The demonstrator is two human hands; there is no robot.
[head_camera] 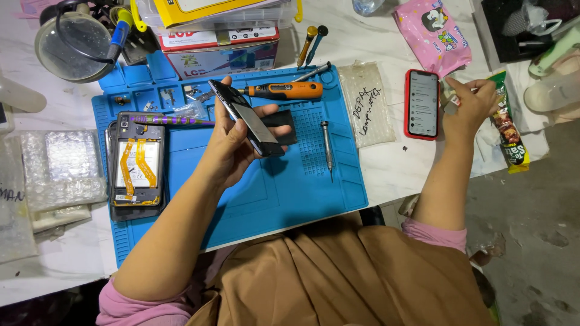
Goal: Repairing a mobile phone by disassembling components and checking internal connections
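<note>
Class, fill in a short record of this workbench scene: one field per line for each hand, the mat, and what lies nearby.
Left hand: holds a dark phone screen panel, tilted, above the mat
Right hand: at the table's right edge, fingers pinching something small; what it is cannot be told
Mat: blue, on a white table
On mat: opened phone, orange screwdriver
Beside mat: red-cased phone, lit

Screen panel (252, 121): thin, dark and glossy, lifted off the blue mat (272, 193), tilted edge-up, pinched in the left hand's (232, 145) grip.
Snack packet (507, 130): colourful, lying flat at the worktop's right edge, right hand (471, 105) touching it.
</note>
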